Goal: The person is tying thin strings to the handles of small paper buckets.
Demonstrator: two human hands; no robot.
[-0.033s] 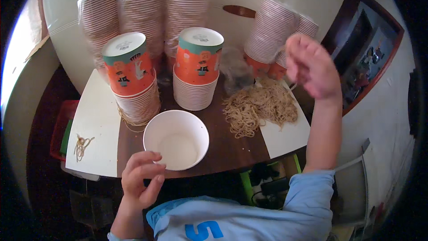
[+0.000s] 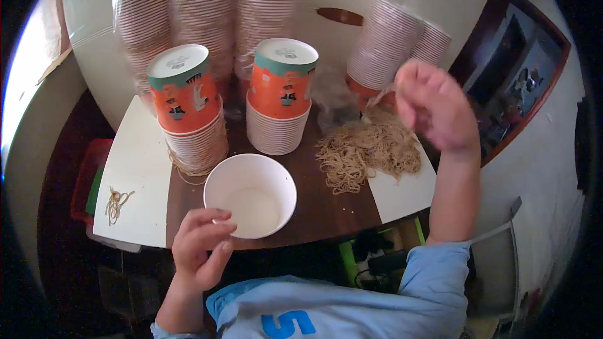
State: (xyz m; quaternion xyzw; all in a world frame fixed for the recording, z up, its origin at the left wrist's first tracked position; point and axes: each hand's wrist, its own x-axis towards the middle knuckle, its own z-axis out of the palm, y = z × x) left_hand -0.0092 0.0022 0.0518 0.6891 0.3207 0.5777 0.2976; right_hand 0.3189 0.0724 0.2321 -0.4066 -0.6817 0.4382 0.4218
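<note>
Bowl, white paper, empty, upright at the near edge of the tabletop, its rim slightly overhanging. Left hand touches its near-left rim, fingers curled loosely around it. Right hand raised above the right side, blurred; fingers pinched together, on what cannot be told. Rubber-band heap lies right of the bowl, bare dark wood between. Two stacks of cups stand just beyond, each capped by an orange cup. Wrapped cup sleeves line the far wall. Small band cluster near the left edge.
</note>
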